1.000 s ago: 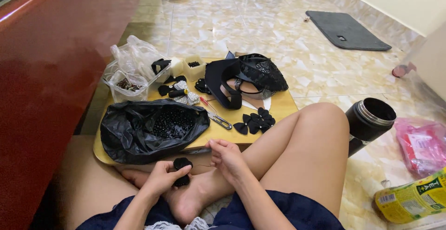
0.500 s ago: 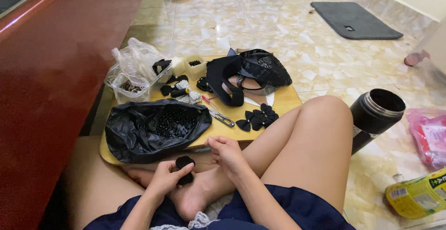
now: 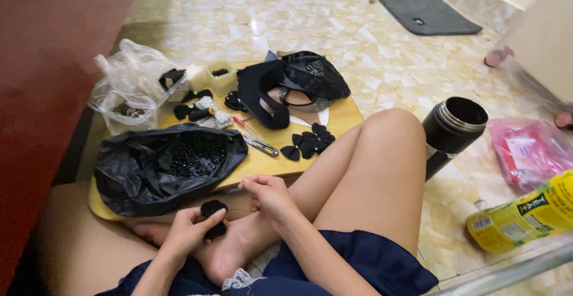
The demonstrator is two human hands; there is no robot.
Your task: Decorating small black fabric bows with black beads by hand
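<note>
The person sits on the floor with legs folded against a low wooden bench [image 3: 343, 114]. The left hand [image 3: 190, 231] is closed around a small black fabric piece [image 3: 213, 208], pinched between thumb and fingers just above the foot. The right hand [image 3: 270, 195] is near it on the right, fingertips pinched together on what looks like a thin thread running toward the piece. On the bench's near left lies an open black bag of beads [image 3: 164, 164]. Scissors [image 3: 260, 145] and a cluster of black bows [image 3: 309, 140] lie beside it, with a black fabric heap [image 3: 298, 84] farther back. A black flask [image 3: 452, 130] stands on the floor at right.
</note>
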